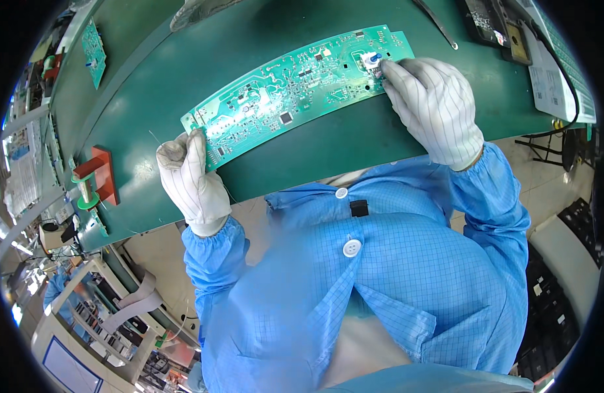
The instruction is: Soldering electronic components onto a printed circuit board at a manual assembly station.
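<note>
Nearest to me is my own blue grid-patterned smock (380, 281), with white buttons down the front. Just past it, my gloved left hand (190, 180) is closed in a pinch on the near left end of the long green circuit board (295, 82), thumb on top. The board lies flat on the green worktop (302, 150), slanting away from me toward the right. At the board's far right end my gloved right hand (433, 108) rests, fingers curled and narrow, fingertips pressed around a small white component with a blue knob (370, 60) mounted on the board. Left of the board, at the worktop's edge, stands a red holder with a green spool (92, 180). Farther left lies a second, smaller green board (93, 51). Beyond the board's right end lie tweezers (439, 26).
</note>
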The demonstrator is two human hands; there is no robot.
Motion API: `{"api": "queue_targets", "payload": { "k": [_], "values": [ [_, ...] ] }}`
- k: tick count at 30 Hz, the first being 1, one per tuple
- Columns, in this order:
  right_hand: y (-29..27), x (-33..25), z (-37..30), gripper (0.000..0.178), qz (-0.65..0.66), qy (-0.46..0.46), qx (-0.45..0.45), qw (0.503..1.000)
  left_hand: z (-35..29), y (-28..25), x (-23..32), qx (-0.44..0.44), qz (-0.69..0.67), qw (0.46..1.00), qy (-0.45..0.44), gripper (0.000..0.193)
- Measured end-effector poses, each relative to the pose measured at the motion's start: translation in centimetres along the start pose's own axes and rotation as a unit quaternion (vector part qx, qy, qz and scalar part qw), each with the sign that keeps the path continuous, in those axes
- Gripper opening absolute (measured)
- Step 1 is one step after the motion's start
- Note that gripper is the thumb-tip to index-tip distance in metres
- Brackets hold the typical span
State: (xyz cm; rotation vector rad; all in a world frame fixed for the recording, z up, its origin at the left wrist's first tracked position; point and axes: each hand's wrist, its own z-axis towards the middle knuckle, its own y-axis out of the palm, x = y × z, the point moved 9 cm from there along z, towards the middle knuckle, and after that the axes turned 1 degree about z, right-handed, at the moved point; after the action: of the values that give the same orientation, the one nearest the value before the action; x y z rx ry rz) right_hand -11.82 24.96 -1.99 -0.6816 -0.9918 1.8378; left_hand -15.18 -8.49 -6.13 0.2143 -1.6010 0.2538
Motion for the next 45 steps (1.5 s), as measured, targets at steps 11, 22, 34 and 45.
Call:
{"api": "queue_targets", "payload": {
  "k": [11,22,34,45],
  "values": [
    [1.4,0.0,2.3,0.023,-0.065,-0.078,-0.177,0.979,0.1,0.0,0.5,-0.005,0.058,0.998,0.008,0.020],
    [1.1,2.5,2.4,0.019,0.061,-0.064,-0.134,0.987,0.5,-0.3,0.4,-0.021,0.038,0.999,0.006,0.017],
    [-8.5,17.6,-4.5,0.015,-0.168,0.093,0.059,0.980,0.3,1.1,7.3,0.081,0.284,0.943,0.155,0.031],
    [-7.7,15.7,-3.8,0.026,-0.161,0.122,0.025,0.979,-3.9,13.9,6.9,-0.200,0.282,0.923,0.167,0.010]
  ]
}}
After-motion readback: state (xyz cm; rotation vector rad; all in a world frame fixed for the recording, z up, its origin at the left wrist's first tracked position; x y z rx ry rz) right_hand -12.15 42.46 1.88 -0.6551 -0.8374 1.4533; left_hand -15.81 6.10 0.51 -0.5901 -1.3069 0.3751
